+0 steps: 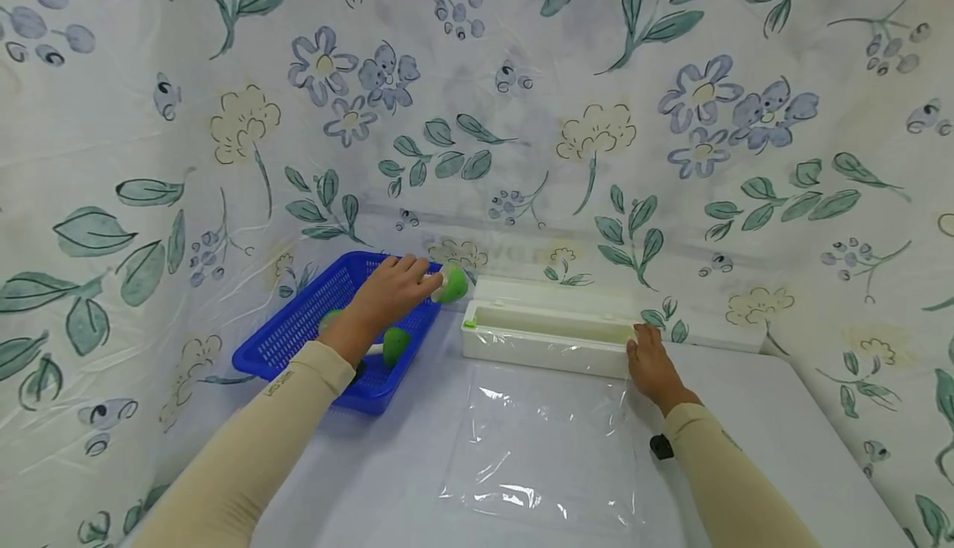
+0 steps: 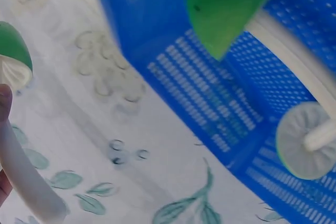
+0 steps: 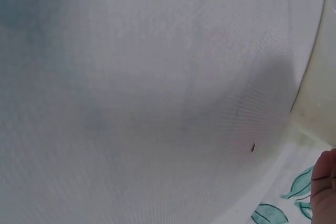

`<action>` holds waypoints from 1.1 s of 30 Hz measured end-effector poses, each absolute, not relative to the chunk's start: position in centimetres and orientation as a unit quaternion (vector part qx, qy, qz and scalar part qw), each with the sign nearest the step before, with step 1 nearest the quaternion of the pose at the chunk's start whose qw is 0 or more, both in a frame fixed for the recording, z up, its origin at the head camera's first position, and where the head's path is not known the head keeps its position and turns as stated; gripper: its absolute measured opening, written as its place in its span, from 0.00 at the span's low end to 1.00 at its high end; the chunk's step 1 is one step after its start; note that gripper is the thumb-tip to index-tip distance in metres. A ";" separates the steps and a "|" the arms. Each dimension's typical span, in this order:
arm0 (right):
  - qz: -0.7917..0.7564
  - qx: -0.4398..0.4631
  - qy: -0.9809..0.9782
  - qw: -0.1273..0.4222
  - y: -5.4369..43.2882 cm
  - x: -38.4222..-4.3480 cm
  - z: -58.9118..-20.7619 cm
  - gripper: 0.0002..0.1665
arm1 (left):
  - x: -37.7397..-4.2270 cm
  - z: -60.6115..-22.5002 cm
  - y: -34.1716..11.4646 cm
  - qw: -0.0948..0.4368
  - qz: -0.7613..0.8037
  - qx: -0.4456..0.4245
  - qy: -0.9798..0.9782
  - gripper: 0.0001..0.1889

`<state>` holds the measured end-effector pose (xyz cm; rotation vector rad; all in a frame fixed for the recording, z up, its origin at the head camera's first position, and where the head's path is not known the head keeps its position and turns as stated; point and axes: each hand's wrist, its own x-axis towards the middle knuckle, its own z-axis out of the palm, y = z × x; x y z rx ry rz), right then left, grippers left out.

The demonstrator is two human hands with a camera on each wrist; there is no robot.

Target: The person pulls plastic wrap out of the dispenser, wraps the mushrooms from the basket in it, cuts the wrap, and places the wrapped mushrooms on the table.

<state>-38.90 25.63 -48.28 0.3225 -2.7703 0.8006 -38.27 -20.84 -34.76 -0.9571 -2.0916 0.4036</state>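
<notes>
My left hand [image 1: 395,291] is above the right rim of a blue plastic basket [image 1: 380,399]. It grips a mushroom with a green cap [image 1: 453,283] and a long pale stem, which shows at the left of the left wrist view. More green-capped mushrooms, one with its cap [image 1: 396,347] at the basket's right side, lie inside; my forearm partly hides them. My right hand [image 1: 656,370] rests against the right end of a long white box [image 1: 544,353], fingers fairly straight. Clear plastic film [image 1: 551,449] extends from the box's front across the table.
A small black object [image 1: 661,447] lies beside the film, close to my right sleeve [image 1: 715,457]. A small green piece [image 1: 470,324] sits at the box's left end. Floral cloth [image 1: 477,117] hangs behind the white table [image 1: 753,415].
</notes>
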 end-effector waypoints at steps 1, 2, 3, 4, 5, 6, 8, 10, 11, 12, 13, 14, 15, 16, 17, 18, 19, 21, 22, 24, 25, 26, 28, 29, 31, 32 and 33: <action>0.275 0.110 -0.948 0.119 25.6 -38.9 -48.3 0.27 | -38.0 -34.7 -20.6 0.396 0.159 -0.381 -0.820 0.18; 0.276 0.110 -0.948 0.118 25.7 -38.9 -48.3 0.27 | -37.8 -34.7 -20.3 0.397 0.157 -0.385 -0.818 0.18; 0.277 0.109 -0.948 0.115 25.7 -38.8 -48.3 0.27 | -37.5 -34.7 -20.1 0.398 0.154 -0.388 -0.817 0.19; 0.276 0.109 -0.948 0.113 25.7 -38.8 -48.3 0.28 | -37.3 -34.7 -19.9 0.400 0.149 -0.391 -0.815 0.19; 0.277 0.110 -0.948 0.112 25.8 -38.8 -48.3 0.28 | -37.1 -34.8 -19.7 0.402 0.144 -0.394 -0.814 0.19; 0.277 0.111 -0.948 0.110 25.8 -38.9 -48.3 0.28 | -36.9 -34.8 -19.4 0.405 0.138 -0.398 -0.812 0.19; 0.276 0.114 -0.948 0.111 25.8 -38.9 -48.2 0.28 | -36.6 -34.9 -18.9 0.409 0.131 -0.405 -0.807 0.19; 0.276 0.114 -0.948 0.110 25.8 -39.0 -48.1 0.29 | -36.4 -34.9 -18.4 0.421 0.127 -0.416 -0.796 0.16; 0.277 0.113 -0.948 0.109 25.8 -39.0 -48.1 0.29 | -36.2 -35.0 -18.1 0.425 0.125 -0.421 -0.791 0.15; 0.274 0.111 -0.949 0.107 25.8 -39.1 -48.1 0.29 | -36.1 -35.0 -17.8 0.431 0.124 -0.426 -0.786 0.13; 0.273 0.108 -0.950 0.104 25.8 -39.1 -48.1 0.29 | -35.9 -35.1 -17.5 0.435 0.124 -0.430 -0.781 0.12; 0.273 0.105 -0.951 0.100 25.8 -39.1 -48.1 0.30 | -35.7 -35.1 -17.2 0.439 0.123 -0.434 -0.777 0.11; 0.271 0.101 -0.952 0.096 25.8 -39.1 -48.1 0.30 | -35.5 -35.1 -16.8 0.442 0.123 -0.436 -0.774 0.10; 0.269 0.099 -0.953 0.094 25.7 -39.1 -48.1 0.30 | -35.3 -35.2 -16.5 0.442 0.123 -0.439 -0.773 0.09; 0.266 0.097 -0.955 0.092 25.7 -39.1 -48.1 0.30 | -35.1 -35.2 -16.2 0.438 0.125 -0.439 -0.774 0.09; 0.264 0.095 -0.955 0.091 25.7 -39.1 -48.1 0.31 | -34.8 -35.2 -15.9 0.434 0.128 -0.438 -0.777 0.09; 0.265 0.093 -0.956 0.089 25.8 -39.1 -48.1 0.31 | -34.5 -35.3 -15.6 0.427 0.129 -0.438 -0.781 0.10; 0.265 0.091 -0.956 0.088 25.8 -39.0 -48.2 0.31 | -34.1 -35.6 -15.0 0.415 0.132 -0.437 -0.787 0.14; 0.264 0.091 -0.956 0.089 25.8 -39.0 -48.2 0.31 | -33.9 -35.9 -14.8 0.412 0.131 -0.437 -0.789 0.15; 0.263 0.092 -0.956 0.090 25.8 -38.9 -48.3 0.31 | -33.6 -36.4 -14.2 0.409 0.126 -0.438 -0.791 0.16; 0.261 0.094 -0.956 0.091 25.8 -38.9 -48.3 0.31 | -33.5 -36.7 -14.0 0.411 0.122 -0.440 -0.789 0.17; 0.260 0.097 -0.956 0.093 25.8 -38.9 -48.2 0.31 | -33.4 -36.9 -13.8 0.413 0.119 -0.443 -0.787 0.17; 0.259 0.101 -0.956 0.095 25.7 -38.9 -48.2 0.30 | -33.3 -37.5 -13.5 0.416 0.112 -0.449 -0.783 0.17; 0.258 0.103 -0.956 0.096 25.7 -38.9 -48.2 0.30 | -33.2 -37.7 -13.3 0.416 0.110 -0.451 -0.782 0.17; 0.263 0.102 -0.955 0.096 25.7 -38.9 -48.2 0.30 | -33.0 -38.2 -12.9 0.418 0.106 -0.455 -0.779 0.18; 0.269 0.100 -0.953 0.094 25.7 -38.8 -48.1 0.30 | -33.0 -38.4 -12.7 0.418 0.105 -0.456 -0.778 0.18; 0.272 0.098 -0.953 0.091 25.7 -38.8 -48.1 0.30 | -32.9 -38.6 -12.5 0.419 0.104 -0.458 -0.777 0.18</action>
